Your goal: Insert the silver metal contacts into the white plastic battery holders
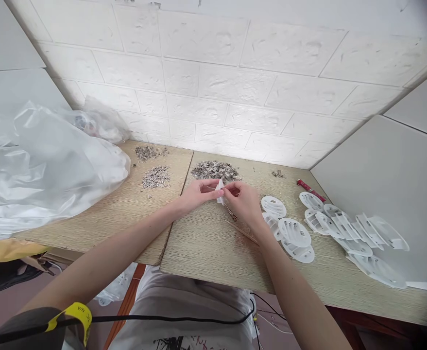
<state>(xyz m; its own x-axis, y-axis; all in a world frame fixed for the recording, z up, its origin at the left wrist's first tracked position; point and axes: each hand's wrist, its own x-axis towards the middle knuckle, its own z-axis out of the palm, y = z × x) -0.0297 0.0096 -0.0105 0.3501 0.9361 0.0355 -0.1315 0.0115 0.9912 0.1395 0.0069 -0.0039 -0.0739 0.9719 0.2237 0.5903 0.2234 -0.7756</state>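
Observation:
A white plastic disc [220,192] is held up nearly edge-on above the table. My left hand [198,194] grips it from the left, thumb on the near side. From the right, my right hand [243,198] reaches to the same disc with thumb and fingertips pinched together against its face; whatever is between them is too small to make out. Just behind the hands lies a heap of small metal pieces [215,170]. Below my right hand are a thin metal tool [230,212], partly hidden, and a wooden stick [240,232].
Several white slotted discs [295,232] lie right of my right forearm, with more overlapping discs [344,226] beyond. A red tube-like object [311,190] lies behind them. Smaller metal piles [156,177] and a large plastic bag [60,165] are at left. A black cable [162,319] crosses my lap.

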